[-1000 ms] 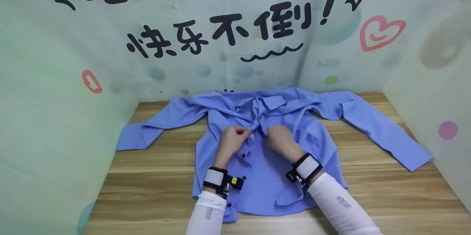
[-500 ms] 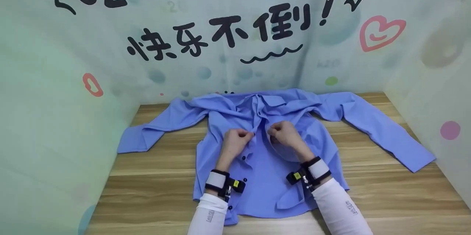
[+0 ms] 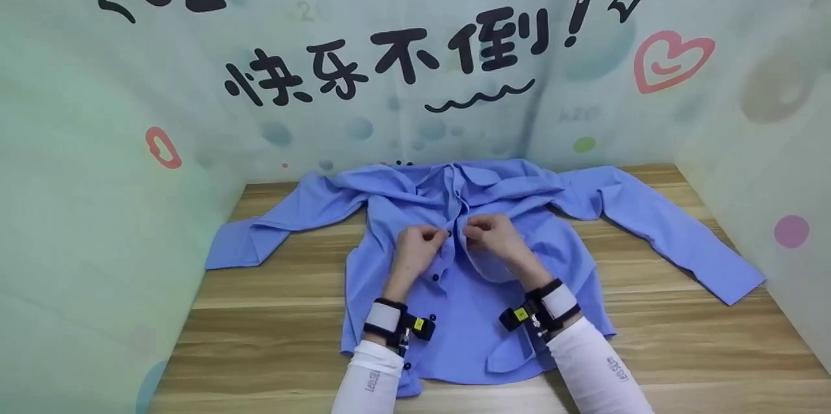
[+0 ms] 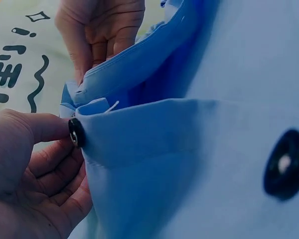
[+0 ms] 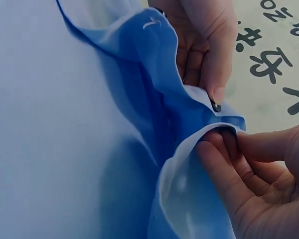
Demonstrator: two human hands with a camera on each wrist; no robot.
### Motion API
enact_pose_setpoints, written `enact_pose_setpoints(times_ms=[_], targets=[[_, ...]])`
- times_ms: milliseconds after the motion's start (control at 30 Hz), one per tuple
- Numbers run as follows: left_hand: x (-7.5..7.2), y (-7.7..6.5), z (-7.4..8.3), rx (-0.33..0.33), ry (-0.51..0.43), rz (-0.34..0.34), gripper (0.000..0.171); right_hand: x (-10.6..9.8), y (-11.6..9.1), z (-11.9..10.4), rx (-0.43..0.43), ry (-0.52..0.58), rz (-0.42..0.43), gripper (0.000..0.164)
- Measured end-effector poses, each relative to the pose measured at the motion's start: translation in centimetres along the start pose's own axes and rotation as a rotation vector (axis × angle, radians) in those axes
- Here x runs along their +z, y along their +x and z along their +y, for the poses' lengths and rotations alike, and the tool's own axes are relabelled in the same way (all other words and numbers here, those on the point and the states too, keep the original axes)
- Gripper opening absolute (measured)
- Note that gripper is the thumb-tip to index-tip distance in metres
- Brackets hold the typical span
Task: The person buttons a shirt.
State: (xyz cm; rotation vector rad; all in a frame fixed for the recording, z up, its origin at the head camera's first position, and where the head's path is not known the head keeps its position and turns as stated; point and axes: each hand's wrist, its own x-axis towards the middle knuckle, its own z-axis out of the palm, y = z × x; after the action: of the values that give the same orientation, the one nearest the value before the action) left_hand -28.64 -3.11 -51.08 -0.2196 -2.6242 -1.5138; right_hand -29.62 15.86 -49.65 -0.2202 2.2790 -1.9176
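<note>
A blue long-sleeved shirt point(image 3: 480, 336) lies spread front side up, its collar at the back and its lower front parted. My left hand point(image 3: 419, 250) pinches the edge of the button side between thumb and fingers. In the left wrist view, the thumb is right at a black button point(image 4: 76, 132). Opposite it, my right hand point(image 3: 498, 242) grips the edge of the other front panel. The right wrist view shows that edge point(image 5: 182, 159) curling up between thumb and fingers, close beside the left hand's button. Above both hands the two panels meet near the collar.
The shirt rests on a wood-grain table point(image 3: 272, 329), sleeves stretched out left and right. Further black buttons point(image 3: 435, 278) run down the left panel. A printed cloth backdrop point(image 3: 389, 135) stands behind, with pale walls point(image 3: 759, 161) on both sides.
My right hand first lifted away with its panel edge, then moved back left toward the left hand. The left hand has stayed at the button edge, shifting only slightly.
</note>
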Motion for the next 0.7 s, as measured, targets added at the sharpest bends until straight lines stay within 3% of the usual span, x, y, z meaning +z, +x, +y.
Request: enact_pose_setpoints(times_ms=[233, 700], targets=[[0.04, -0.09, -0.15, 0.025, -0.012, -0.015, 0.019, 0.61, 0.01, -0.03, -0.015, -0.017, -0.03, 0.014], [0.34, -0.24, -0.06, 0.038, -0.019, -0.008, 0.019, 1.06, 0.24, 0.41, -0.038, -0.093, 0.014, 0.017]])
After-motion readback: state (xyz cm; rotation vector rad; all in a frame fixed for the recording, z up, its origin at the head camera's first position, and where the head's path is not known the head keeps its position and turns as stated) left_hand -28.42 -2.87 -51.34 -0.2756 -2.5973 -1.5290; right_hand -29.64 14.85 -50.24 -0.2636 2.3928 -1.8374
